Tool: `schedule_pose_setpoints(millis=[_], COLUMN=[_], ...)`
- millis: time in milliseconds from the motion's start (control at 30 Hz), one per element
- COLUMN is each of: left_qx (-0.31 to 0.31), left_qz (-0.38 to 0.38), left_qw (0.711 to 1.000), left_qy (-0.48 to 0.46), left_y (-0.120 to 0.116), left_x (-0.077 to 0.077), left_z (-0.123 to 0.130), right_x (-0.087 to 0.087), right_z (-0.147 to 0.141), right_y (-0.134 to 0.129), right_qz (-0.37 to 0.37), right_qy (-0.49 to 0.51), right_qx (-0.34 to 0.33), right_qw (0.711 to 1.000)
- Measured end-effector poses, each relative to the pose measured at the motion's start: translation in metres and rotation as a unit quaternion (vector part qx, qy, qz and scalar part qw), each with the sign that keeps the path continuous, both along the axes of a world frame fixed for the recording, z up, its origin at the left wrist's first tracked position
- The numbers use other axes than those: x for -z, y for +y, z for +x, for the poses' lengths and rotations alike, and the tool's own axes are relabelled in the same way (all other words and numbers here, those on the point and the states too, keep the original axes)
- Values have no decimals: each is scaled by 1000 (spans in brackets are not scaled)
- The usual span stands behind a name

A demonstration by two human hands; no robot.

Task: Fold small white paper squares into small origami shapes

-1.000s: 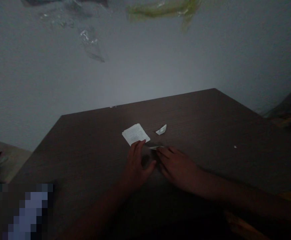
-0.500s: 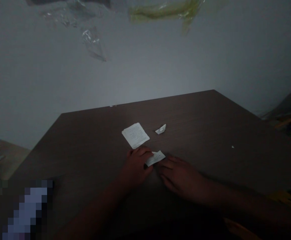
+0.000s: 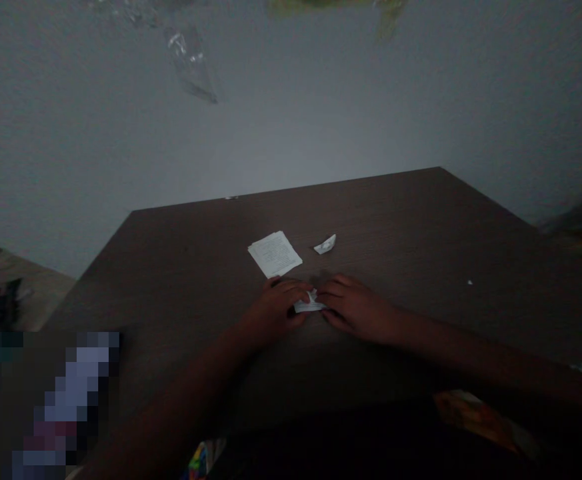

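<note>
A small folded paper strip [image 3: 309, 306] lies on a dark wood-grain surface [image 3: 381, 220], between a person's left hand [image 3: 272, 312] and right hand [image 3: 355, 308], which reach in from opposite sides. The left hand's grip looks clamped on the strip's left end, its fingers curled over the paper, which appears to keep that end pinned against the surface. The right hand's fingers curve in at the other end and touch it or lie just beside it, but whether that grip is pinching the paper cannot be told. Much of the strip is hidden by the fingers, and only a pale sliver shows, so its exact folds are hard to make out. Just ahead of the hands lies a neat stack of printed paper slips [image 3: 275, 254], its lines of text too small to read. To its right sits a small folded paper scrap [image 3: 325, 245], well clear of the hands, and farther right lies a tiny white speck [image 3: 469, 282]. A pale grey wall [image 3: 321, 120] rises behind the surface. Clear plastic film [image 3: 191, 67] shows near the top. Low in the dim foreground, an orange patterned packet [image 3: 481, 420] is only partly visible, and a pixelated patch [image 3: 65, 393] obscures the lower left.
</note>
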State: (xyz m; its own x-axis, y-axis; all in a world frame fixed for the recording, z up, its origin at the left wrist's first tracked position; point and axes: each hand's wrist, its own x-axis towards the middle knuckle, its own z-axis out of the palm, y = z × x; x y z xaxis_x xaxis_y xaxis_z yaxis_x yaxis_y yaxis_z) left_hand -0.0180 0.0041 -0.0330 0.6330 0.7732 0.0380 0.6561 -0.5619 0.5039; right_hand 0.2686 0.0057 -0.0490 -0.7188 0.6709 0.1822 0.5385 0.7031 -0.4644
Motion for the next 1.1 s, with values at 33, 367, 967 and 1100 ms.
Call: schedule_pose_setpoints(millis=[33,367,967,1100], left_qx=[4,46,-71,-102], left_qz=[-3,36,9,-5], left_qw=[1000,998,997,993], left_qy=[2,28,-16,-54], left_y=[3,9,8,9], left_x=[3,-3,-6,-1], left_z=[-3,-17,-2,2], right_x=[3,16,7,11], right_z=[0,6,-3,-7], right_y=[1,4,8,9], right_qz=[28,128,30,34], right_qy=[-13,-4,47,63], right_qx=[-10,-18,56,95], right_qw=[999,992,997,993])
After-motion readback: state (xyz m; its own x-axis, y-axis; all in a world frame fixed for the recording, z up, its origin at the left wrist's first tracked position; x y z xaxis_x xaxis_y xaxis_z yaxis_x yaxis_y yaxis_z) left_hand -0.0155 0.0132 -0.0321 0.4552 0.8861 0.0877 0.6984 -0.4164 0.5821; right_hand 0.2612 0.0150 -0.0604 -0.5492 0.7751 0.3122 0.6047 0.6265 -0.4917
